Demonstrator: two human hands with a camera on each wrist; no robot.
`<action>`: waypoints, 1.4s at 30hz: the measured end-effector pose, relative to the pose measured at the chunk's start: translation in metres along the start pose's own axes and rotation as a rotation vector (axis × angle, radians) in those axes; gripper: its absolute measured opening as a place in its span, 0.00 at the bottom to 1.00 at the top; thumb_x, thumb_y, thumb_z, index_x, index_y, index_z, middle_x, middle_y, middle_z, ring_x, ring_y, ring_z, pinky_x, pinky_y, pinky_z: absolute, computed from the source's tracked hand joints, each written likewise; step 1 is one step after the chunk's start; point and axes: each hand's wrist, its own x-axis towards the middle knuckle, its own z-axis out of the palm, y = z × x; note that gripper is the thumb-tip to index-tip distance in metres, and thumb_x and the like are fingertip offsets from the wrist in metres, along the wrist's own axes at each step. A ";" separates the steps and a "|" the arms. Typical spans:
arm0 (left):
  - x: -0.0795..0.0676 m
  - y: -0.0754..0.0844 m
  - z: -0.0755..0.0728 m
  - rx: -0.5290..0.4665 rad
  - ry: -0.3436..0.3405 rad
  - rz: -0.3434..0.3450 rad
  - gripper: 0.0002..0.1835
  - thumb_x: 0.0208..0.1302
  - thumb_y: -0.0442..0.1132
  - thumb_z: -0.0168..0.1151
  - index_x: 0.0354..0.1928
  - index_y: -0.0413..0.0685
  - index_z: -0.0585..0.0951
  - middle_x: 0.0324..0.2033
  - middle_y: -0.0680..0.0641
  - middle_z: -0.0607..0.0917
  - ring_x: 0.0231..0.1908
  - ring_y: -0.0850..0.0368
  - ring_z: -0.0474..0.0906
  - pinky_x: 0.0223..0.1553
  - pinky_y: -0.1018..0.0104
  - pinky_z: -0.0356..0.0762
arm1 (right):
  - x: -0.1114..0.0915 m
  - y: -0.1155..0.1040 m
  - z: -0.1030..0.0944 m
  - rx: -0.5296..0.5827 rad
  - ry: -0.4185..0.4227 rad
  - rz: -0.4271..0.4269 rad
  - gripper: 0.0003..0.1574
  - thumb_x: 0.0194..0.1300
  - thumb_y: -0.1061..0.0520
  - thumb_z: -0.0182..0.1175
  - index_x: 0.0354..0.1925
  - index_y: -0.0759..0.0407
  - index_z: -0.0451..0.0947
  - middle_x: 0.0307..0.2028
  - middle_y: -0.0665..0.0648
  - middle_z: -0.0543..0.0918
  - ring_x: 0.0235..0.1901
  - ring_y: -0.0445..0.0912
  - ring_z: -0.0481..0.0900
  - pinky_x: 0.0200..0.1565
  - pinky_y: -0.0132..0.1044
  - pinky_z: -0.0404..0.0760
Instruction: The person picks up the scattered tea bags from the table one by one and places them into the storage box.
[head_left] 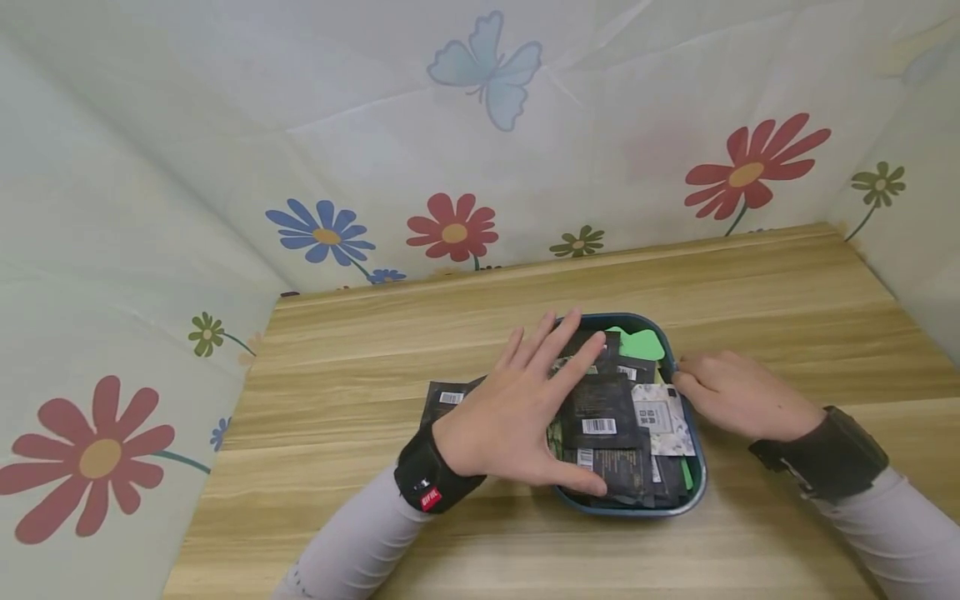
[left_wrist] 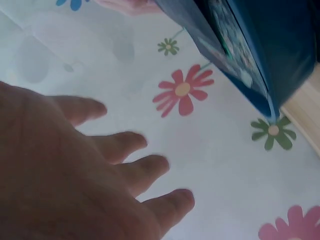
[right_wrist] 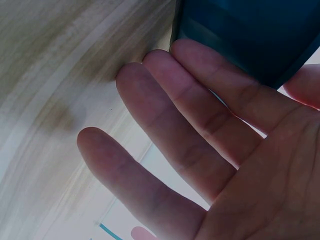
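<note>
A dark blue bin (head_left: 701,492) stands on the wooden table, filled with black packets (head_left: 600,408) that carry white barcode labels. Among them are a white patterned packet (head_left: 663,421) and a bright green piece (head_left: 641,344) at the far end. My left hand (head_left: 510,408) is spread over the bin's left side, fingers apart, and hides part of the rim and contents. At the right rim is my right hand (head_left: 731,392); in the right wrist view its long fingers (right_wrist: 165,110) are fairly straight, the index fingertip against the bin's outer wall (right_wrist: 225,35).
Another black packet (head_left: 442,400) lies on the table left of the bin, partly behind my left hand. The wooden table (head_left: 337,375) meets a white flowered cloth (head_left: 360,150) at the back and on both sides.
</note>
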 end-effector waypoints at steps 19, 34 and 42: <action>-0.080 -0.096 0.021 0.011 -0.169 -0.206 0.68 0.45 0.70 0.77 0.83 0.55 0.52 0.83 0.42 0.50 0.82 0.36 0.45 0.79 0.36 0.46 | 0.000 -0.003 -0.001 -0.005 0.000 0.000 0.19 0.79 0.51 0.47 0.34 0.52 0.80 0.22 0.47 0.70 0.23 0.41 0.67 0.26 0.35 0.65; -0.105 -0.138 0.040 -0.029 -0.180 -0.166 0.59 0.44 0.61 0.81 0.78 0.52 0.66 0.72 0.52 0.69 0.72 0.54 0.66 0.72 0.53 0.69 | 0.000 -0.002 -0.001 -0.010 0.007 -0.005 0.18 0.79 0.52 0.47 0.34 0.52 0.80 0.23 0.47 0.70 0.24 0.41 0.67 0.26 0.35 0.65; -0.106 -0.140 0.044 -0.020 -0.138 -0.145 0.50 0.46 0.62 0.80 0.72 0.53 0.75 0.65 0.55 0.74 0.64 0.59 0.71 0.68 0.57 0.74 | 0.000 -0.002 0.000 -0.026 0.012 -0.013 0.18 0.80 0.51 0.47 0.35 0.52 0.80 0.23 0.47 0.70 0.25 0.41 0.68 0.28 0.35 0.65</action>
